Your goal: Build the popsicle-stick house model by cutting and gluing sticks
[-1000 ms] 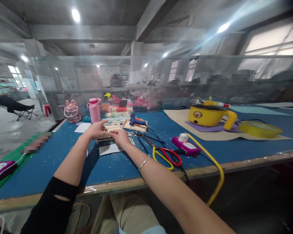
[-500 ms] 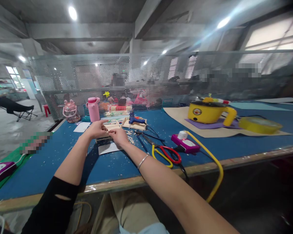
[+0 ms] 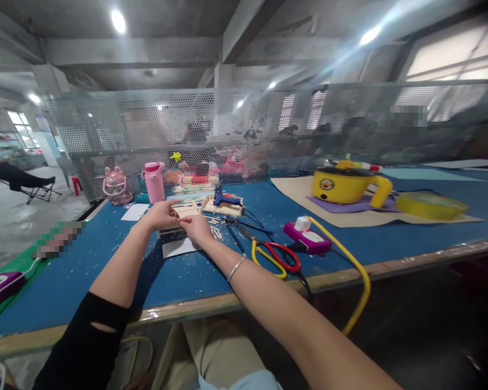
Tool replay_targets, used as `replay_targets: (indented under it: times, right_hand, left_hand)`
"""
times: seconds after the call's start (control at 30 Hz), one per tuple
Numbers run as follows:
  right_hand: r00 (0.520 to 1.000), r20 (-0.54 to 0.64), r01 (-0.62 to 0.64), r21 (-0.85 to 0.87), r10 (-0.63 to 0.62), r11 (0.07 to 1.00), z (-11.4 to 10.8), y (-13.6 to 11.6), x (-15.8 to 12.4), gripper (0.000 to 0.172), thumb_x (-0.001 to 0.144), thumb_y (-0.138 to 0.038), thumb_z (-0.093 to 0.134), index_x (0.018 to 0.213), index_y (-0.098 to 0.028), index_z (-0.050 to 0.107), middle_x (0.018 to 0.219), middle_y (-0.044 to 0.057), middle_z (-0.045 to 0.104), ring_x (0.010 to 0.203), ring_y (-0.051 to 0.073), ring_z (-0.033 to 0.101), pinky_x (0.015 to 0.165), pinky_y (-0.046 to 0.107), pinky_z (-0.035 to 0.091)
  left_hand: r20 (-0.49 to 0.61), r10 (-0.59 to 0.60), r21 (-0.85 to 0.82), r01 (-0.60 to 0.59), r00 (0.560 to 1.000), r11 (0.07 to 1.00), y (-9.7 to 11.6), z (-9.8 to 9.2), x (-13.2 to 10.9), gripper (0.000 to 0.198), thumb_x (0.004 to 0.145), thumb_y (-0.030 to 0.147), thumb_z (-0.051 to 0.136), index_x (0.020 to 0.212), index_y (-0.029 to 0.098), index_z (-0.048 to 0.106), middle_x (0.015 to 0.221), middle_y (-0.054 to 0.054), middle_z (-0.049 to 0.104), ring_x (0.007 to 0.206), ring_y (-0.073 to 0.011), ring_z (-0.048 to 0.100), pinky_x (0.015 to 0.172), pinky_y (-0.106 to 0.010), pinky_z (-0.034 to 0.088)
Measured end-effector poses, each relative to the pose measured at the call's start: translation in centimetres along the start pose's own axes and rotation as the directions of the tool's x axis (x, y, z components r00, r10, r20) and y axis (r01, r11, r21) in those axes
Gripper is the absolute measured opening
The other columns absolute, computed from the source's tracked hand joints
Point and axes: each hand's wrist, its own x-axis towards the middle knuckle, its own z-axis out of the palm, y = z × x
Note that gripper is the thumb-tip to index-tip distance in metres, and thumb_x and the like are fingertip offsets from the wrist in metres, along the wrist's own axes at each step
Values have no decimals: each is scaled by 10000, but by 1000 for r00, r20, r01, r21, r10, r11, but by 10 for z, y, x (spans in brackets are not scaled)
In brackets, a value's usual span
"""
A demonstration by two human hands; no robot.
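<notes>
Both my arms reach out over the blue table (image 3: 187, 276). My left hand (image 3: 161, 214) and my right hand (image 3: 197, 227) meet over a small frame of wooden craft sticks (image 3: 171, 233) that rests on a white sheet (image 3: 179, 247). The fingers of each hand are pinched together on a thin wooden stick (image 3: 183, 216) held between them. Loose sticks (image 3: 217, 232) lie just right of my right hand. A silver bangle sits on my right wrist.
A blue glue gun (image 3: 224, 199) lies on a wooden tray behind the frame. Red-and-yellow scissors (image 3: 274, 255), a purple power strip (image 3: 308, 239) with a yellow cable, a pink bottle (image 3: 154, 182), a yellow pot (image 3: 345, 184) and a mesh screen (image 3: 268, 130) surround the work.
My hands have stayed on the stick frame, with the fingertips drawn a little closer together. The view has shifted slightly.
</notes>
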Motion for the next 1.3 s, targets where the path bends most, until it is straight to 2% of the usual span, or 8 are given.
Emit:
replay_targets:
  times: [0.27,0.5,0.67,0.8,0.9,1.03,1.13,1.3]
  right_hand:
    - [1000,17,8,-51,-7,999,-1,-2,-1,240,721,-309,519,875,-277,700,805,9,693,716,146,586,573,213,361]
    - [999,24,32,-37,-31,999,-18,-3,-1,212,704,-263,518,833,-199,673,806,36,672,741,155,571,625,221,385]
    - [984,178,-42,249,-3,968,-32,6,1,229,722,-59,414,836,-157,587,694,10,622,595,96,539,526,184,374]
    - [957,290,-146,540,-21,829,-35,8,2,213,737,-51,451,900,-169,523,686,-16,611,515,64,537,475,160,367]
    - [963,265,-121,582,-47,804,-33,7,2,124,721,-78,515,811,-158,543,644,-23,608,510,63,544,510,170,395]
    - [987,124,32,461,-100,887,-26,9,4,30,673,-122,576,669,-140,599,559,-28,579,524,81,530,544,190,401]
    - [989,-25,144,346,-145,927,-18,12,5,64,662,-167,591,685,-143,646,587,-16,603,563,97,532,564,201,401]
    - [985,-126,152,271,-122,951,-5,11,8,138,652,-152,585,760,-150,671,662,4,651,609,110,557,610,211,422]
  left_hand:
    - [-85,55,223,-35,995,974,-1,4,4,606,654,255,572,1234,125,454,732,-56,666,653,-149,590,586,-206,404]
    - [-107,46,264,-16,993,965,-6,7,5,600,657,208,552,1245,157,444,756,-43,666,655,-133,584,594,-195,393]
    - [-105,48,257,-20,993,966,-9,8,7,596,649,185,538,1237,147,452,724,-37,659,636,-130,576,585,-194,386]
    - [-100,50,245,-24,994,969,-11,8,7,594,643,193,543,1230,159,459,720,-27,656,636,-127,574,576,-191,383]
    - [-99,60,248,-34,993,968,-10,8,7,587,645,212,544,1224,157,465,735,-36,660,637,-132,574,566,-195,383]
    - [-91,65,265,-39,994,963,-9,8,7,587,643,198,538,1224,150,466,732,-41,662,639,-132,575,580,-196,387]
    - [-92,60,265,-34,994,964,-10,8,7,581,645,202,541,1220,155,471,734,-40,664,642,-131,577,582,-193,388]
    - [-101,65,265,-36,993,963,-12,9,8,574,652,228,548,1217,164,475,736,-37,667,647,-136,579,575,-196,389]
